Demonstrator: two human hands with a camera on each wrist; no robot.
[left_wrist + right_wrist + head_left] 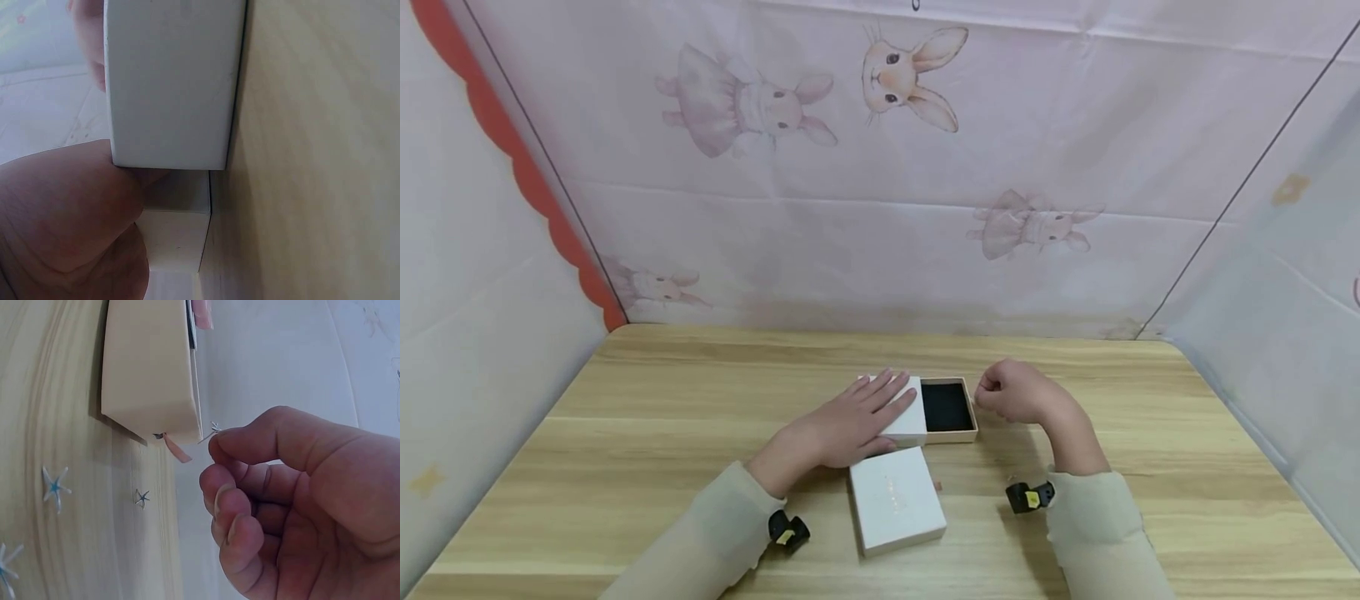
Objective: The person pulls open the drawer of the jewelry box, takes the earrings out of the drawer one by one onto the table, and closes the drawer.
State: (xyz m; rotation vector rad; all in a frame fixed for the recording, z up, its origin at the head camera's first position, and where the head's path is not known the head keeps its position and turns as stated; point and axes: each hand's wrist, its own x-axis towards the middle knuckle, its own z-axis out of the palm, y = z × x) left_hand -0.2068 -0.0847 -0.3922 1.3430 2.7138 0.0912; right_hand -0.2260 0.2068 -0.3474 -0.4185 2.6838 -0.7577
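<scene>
My left hand rests with straight fingers on the white sleeve of a small drawer box. Its peach inner tray is slid partly out to the right, showing a black lining. Just right of the tray, my right hand pinches a small silvery stud with a thin pin between thumb and forefinger. A ribbon tab sticks out of the tray's end near the fingertips. A second white box, closed, lies nearer to me, below the left hand.
Several small silvery starfish-shaped pieces with blue centres lie on the wooden table; one starfish shows clearly in the right wrist view. Rabbit-printed cloth walls stand behind and at both sides.
</scene>
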